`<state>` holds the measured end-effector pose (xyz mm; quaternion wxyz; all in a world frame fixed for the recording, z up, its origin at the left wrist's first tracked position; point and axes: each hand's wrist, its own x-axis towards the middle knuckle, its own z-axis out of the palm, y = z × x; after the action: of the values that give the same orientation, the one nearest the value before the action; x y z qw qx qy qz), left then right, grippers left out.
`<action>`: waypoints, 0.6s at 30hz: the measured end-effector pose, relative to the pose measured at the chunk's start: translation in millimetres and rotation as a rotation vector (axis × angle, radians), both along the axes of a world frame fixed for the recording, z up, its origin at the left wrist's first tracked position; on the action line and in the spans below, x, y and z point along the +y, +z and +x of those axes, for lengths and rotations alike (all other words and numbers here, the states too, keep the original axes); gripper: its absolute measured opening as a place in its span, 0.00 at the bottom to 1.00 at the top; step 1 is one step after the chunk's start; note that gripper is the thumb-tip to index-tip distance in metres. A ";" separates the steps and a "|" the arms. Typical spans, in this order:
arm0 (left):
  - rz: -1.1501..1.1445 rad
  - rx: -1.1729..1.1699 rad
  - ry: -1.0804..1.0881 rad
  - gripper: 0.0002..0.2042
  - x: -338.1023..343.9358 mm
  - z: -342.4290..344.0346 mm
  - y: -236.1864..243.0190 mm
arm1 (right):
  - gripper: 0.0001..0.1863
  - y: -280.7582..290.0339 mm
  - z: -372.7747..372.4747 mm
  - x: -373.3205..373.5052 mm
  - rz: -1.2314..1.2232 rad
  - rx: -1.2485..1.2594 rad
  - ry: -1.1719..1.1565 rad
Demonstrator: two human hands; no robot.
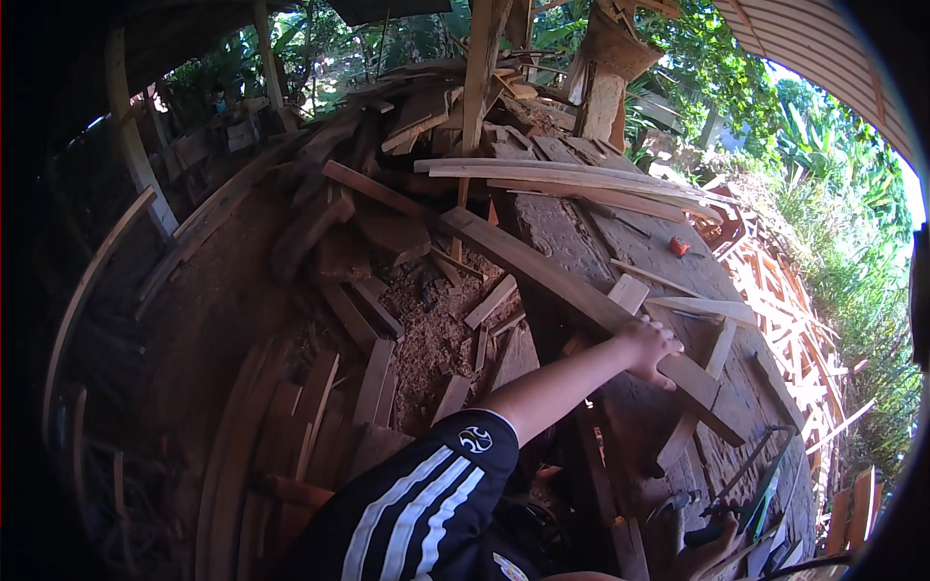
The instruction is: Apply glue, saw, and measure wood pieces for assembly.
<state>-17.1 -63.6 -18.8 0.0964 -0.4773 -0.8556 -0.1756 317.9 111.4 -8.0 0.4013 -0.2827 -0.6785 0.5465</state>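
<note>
My left hand (649, 351) presses on a long wooden beam (552, 281), fingers curled over its edge. The beam slants across a worn plank bench (572, 232) from upper left to lower right, with a dark line across it near its close end. Under that end, a shorter wooden piece (699, 392) crosses it. Low on the right, my right hand (712, 554) is partly in shadow, its fingers around the dark handle of a saw (765, 499) with a thin frame and a green part. The saw lies apart from the beam.
On the bench are a small orange-red tape measure (678, 246), a slim dark tool (620, 221) and long thin boards (572, 182). Offcuts and sawdust (426, 339) cover the ground left of it. A heap of wood strips (780, 310) lies beyond its right side. Posts (481, 77) stand behind.
</note>
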 end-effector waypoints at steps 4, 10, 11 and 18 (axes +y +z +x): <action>-0.019 -0.012 0.007 0.43 -6.3 -0.4 -1.1 | 0.20 -26.8 8.8 33.5 -0.202 0.060 0.022; -0.034 -0.009 -0.001 0.44 -3.2 -2.1 -0.4 | 0.19 -37.2 2.9 21.5 -0.258 0.202 0.031; -0.043 -0.011 0.005 0.44 -3.9 -2.1 -1.5 | 0.21 -36.4 2.1 19.9 -0.233 0.173 0.064; -0.021 0.012 0.011 0.43 -1.9 -1.4 3.0 | 0.21 -66.9 12.8 63.3 -0.300 0.158 0.171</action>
<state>-18.5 -65.6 -15.9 0.0972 -0.4747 -0.8594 -0.1632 330.7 174.8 -74.9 0.3585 -0.2370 -0.5773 0.6943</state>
